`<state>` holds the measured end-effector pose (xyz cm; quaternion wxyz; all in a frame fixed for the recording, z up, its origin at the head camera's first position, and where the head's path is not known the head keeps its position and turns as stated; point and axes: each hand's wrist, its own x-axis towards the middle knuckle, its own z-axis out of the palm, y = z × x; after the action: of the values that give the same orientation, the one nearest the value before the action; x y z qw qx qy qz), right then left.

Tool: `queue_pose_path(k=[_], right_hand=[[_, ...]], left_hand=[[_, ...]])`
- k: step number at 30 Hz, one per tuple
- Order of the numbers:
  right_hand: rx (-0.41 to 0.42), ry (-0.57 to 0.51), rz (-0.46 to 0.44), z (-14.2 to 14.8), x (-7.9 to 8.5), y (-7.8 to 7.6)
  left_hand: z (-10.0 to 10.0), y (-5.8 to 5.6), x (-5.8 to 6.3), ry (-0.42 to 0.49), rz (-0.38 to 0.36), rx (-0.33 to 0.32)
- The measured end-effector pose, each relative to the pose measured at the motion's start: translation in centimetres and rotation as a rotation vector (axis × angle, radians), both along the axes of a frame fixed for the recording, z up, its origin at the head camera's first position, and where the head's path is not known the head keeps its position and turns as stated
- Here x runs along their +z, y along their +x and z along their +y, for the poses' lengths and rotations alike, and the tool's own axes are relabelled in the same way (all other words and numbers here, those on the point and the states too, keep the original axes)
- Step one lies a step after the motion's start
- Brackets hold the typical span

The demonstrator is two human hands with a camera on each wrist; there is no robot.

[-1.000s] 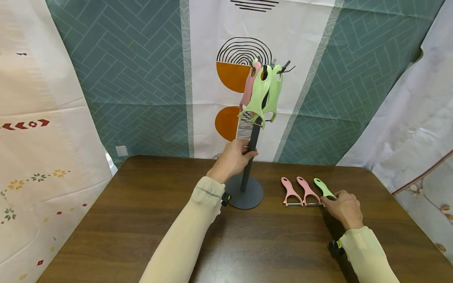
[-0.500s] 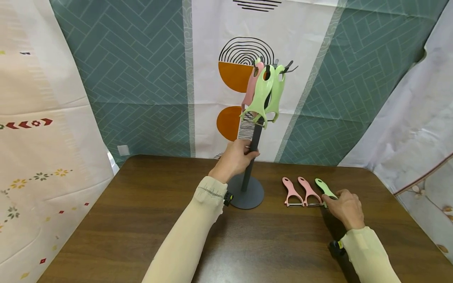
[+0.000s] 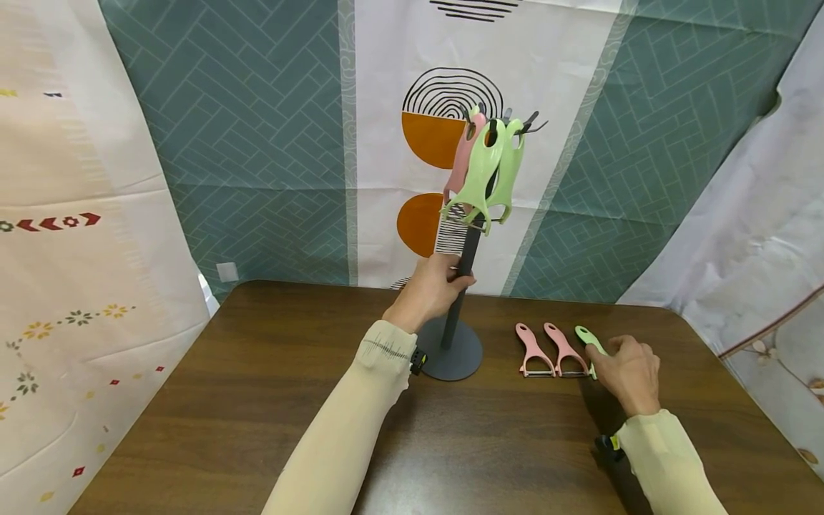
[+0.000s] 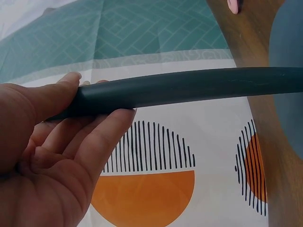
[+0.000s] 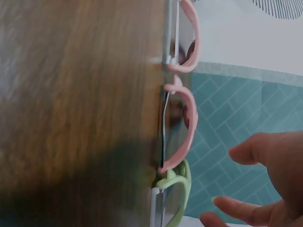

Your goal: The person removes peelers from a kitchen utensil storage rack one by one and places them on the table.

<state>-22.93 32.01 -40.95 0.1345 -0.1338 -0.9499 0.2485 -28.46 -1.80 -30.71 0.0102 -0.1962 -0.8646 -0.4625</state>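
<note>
In the head view my left hand (image 3: 428,292) holds the dark pole of a stand (image 3: 465,269), thumb on one side and fingers on the other. The left wrist view shows the same pole (image 4: 180,87) between thumb and curled fingers. Two green peelers (image 3: 481,168) and a pink peeler (image 3: 465,157) hang on hooks at the top. On the right, my right hand (image 3: 627,373) hovers beside a green peeler (image 3: 591,339) lying on the table, partly hidden by the hand. In the right wrist view, thumb and fingers are spread apart, away from the green peeler (image 5: 184,196).
Two pink peelers, a left one (image 3: 531,349) and a right one (image 3: 563,347), lie left of the green one. The stand's round base (image 3: 458,361) rests on the brown wooden table (image 3: 257,400). A patterned cloth (image 3: 270,143) hangs behind the table's back edge.
My right hand has shifted slightly, uncovering more of the green peeler's head. The left hand keeps its hold on the pole. The head view has drifted a little.
</note>
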Motion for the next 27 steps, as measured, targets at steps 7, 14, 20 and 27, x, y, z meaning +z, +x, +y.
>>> queue_pose_path(k=[7, 14, 20, 27], right_hand=[[-0.046, -0.051, 0.073, -0.9, 0.5, 0.0], [-0.051, -0.075, 0.093, -1.6, 1.2, 0.2], [-0.057, -0.110, 0.091, -2.3, 1.9, 0.2], [-0.053, -0.128, 0.152, -3.3, 2.8, 0.2]], left_hand=[[0.1, 0.0, -0.1, 0.002, -0.008, 0.000], [0.2, 0.0, 0.0, 0.003, -0.009, -0.001], [0.1, 0.1, 0.0, 0.009, -0.010, -0.004], [0.0, 0.0, -0.1, 0.020, -0.007, -0.007]])
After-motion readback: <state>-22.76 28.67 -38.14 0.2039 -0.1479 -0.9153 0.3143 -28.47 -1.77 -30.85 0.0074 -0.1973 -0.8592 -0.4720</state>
